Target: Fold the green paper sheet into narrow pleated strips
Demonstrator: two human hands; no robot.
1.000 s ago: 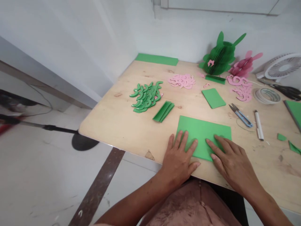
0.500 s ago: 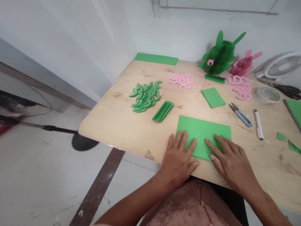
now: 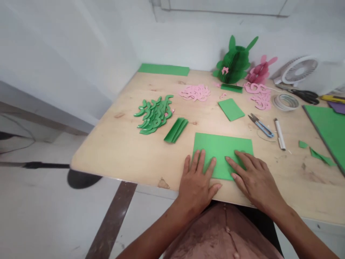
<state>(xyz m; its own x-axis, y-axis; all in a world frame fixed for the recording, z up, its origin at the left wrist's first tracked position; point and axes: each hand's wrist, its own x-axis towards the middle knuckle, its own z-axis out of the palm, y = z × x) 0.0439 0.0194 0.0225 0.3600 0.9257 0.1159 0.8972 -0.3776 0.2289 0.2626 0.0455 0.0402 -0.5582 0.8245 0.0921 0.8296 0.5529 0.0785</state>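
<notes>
A green rectangular sheet (image 3: 221, 147) lies flat near the table's front edge. My left hand (image 3: 196, 180) rests on its left part, fingers spread, thumb on the wood below it. On the right part lies my right hand (image 3: 254, 176), its fingers apart and pointing up and left. Behind the sheet, to the left, is a pleated green paper strip (image 3: 176, 130), beside a pile of curved green cutouts (image 3: 155, 115). A smaller green rectangle (image 3: 231, 109) and blue-handled snips (image 3: 261, 126) lie farther back. A white pen (image 3: 280, 134) is right of the snips.
Pink cutouts (image 3: 195, 92), a green honeycomb figure (image 3: 234, 64), a pink one (image 3: 261, 70) and a white fan (image 3: 300, 71) stand or lie toward the wall. Tape rolls (image 3: 285, 103), black scissors (image 3: 304, 95) and a green stack (image 3: 329, 129) are at the right.
The view has turned a little to the right, so the table's contents appear shifted left and more shows at the right. Both hands stay on the green sheet.
</notes>
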